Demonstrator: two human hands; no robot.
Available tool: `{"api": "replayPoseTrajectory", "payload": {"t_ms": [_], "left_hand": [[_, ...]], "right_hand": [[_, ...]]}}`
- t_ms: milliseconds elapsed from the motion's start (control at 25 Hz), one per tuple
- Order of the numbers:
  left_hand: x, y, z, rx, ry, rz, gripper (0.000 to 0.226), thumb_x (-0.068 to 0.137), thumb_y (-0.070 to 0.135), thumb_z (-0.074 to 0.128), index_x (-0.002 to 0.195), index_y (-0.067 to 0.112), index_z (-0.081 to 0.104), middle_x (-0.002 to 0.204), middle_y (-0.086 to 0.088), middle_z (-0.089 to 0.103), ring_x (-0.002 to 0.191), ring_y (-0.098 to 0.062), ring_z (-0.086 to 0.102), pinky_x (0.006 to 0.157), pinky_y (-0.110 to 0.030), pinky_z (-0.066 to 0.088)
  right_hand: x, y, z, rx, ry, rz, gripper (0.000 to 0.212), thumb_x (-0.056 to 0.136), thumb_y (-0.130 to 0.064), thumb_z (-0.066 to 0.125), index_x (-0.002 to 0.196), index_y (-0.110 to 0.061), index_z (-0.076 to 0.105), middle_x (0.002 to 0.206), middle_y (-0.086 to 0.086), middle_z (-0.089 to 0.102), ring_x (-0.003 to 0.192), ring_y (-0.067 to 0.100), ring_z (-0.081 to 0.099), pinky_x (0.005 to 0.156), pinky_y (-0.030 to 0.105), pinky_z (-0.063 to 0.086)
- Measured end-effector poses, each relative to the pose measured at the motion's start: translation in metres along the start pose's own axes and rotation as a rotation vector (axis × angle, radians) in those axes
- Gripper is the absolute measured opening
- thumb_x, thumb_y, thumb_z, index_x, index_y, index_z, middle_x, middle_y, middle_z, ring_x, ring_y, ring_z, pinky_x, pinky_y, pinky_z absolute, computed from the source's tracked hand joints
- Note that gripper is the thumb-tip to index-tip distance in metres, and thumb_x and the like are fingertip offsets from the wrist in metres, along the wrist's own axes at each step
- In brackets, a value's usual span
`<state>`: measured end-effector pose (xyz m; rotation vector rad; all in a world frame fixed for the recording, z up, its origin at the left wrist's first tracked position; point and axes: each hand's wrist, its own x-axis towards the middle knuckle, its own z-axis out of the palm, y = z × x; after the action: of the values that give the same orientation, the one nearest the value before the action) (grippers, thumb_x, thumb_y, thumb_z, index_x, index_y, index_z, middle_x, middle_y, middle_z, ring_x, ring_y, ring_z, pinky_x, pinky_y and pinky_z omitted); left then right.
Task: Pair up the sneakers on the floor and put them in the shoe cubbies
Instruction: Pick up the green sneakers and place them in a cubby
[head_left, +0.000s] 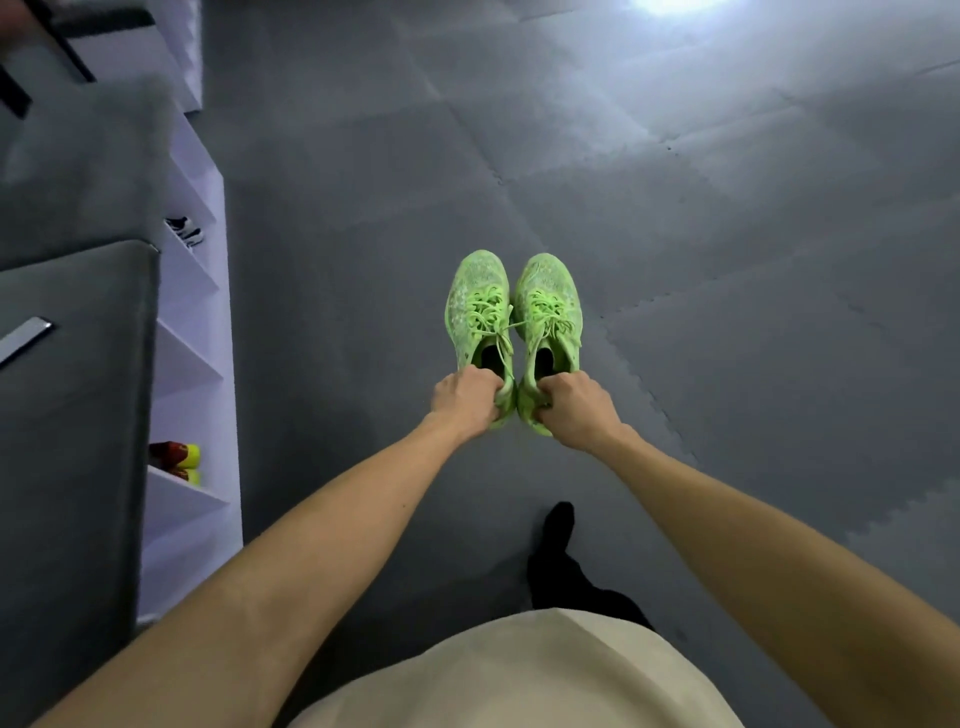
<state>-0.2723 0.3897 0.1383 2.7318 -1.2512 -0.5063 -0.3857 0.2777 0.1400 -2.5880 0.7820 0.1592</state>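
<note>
In the centre of the frame, the left hand (467, 397) and right hand (574, 410) each grip one heel of the green sneakers (511, 317), keeping them side by side as a pair, probably for the shoe cubbies (200, 364) at left.

Two sneakers side by side, toes pointing away: left sneaker (478, 306) in the left hand (465, 397), right sneaker (548, 312) in the right hand (574, 410), each held at the heel, over the foam floor mat (727, 234). Shoe cubbies (200, 332) run along the left, with a sneaker pair (184, 231) in a far cubby and another pair (179, 460) in a nearer one.
</note>
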Motion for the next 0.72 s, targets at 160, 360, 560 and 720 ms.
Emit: {"api": "replayPoseTrajectory", "payload": {"t_ms": [160, 360, 560, 720], "left_hand": [[0.078, -0.023, -0.030, -0.034, 0.035, -0.102, 0.036, 0.086, 0.017, 0.066, 0.063, 0.018, 0.039, 0.083, -0.007, 0.056, 0.086, -0.031, 0.062, 0.065, -0.033, 0.040], [0.150, -0.076, -0.069, -0.126, 0.081, -0.335, 0.033, 0.086, 0.014, 0.065, 0.064, 0.018, 0.041, 0.081, -0.005, 0.053, 0.086, -0.031, 0.062, 0.065, -0.034, 0.042], [0.173, -0.149, -0.091, -0.211, 0.126, -0.598, 0.030, 0.084, 0.015, 0.068, 0.067, 0.019, 0.043, 0.085, -0.007, 0.053, 0.088, -0.033, 0.063, 0.065, -0.034, 0.041], [0.175, -0.218, -0.099, -0.250, 0.170, -0.765, 0.014, 0.084, 0.015, 0.065, 0.075, 0.019, 0.054, 0.093, -0.010, 0.059, 0.092, -0.035, 0.062, 0.066, -0.034, 0.041]], "right_hand": [[0.104, -0.006, -0.023, -0.031, -0.030, -0.094, 0.021, 0.080, -0.014, 0.058, 0.064, -0.015, 0.044, 0.079, 0.009, 0.055, 0.078, 0.034, 0.056, 0.061, 0.034, 0.040], [0.233, -0.049, -0.046, -0.105, -0.145, -0.317, 0.020, 0.082, -0.016, 0.058, 0.066, -0.015, 0.046, 0.082, 0.010, 0.057, 0.080, 0.034, 0.058, 0.062, 0.035, 0.041], [0.322, -0.126, -0.039, -0.176, -0.244, -0.569, 0.019, 0.082, -0.015, 0.057, 0.066, -0.014, 0.047, 0.079, 0.007, 0.053, 0.073, 0.030, 0.051, 0.060, 0.033, 0.038], [0.372, -0.203, -0.013, -0.215, -0.321, -0.745, 0.031, 0.082, -0.015, 0.058, 0.059, -0.018, 0.038, 0.078, 0.007, 0.051, 0.073, 0.031, 0.050, 0.061, 0.033, 0.037]]}}
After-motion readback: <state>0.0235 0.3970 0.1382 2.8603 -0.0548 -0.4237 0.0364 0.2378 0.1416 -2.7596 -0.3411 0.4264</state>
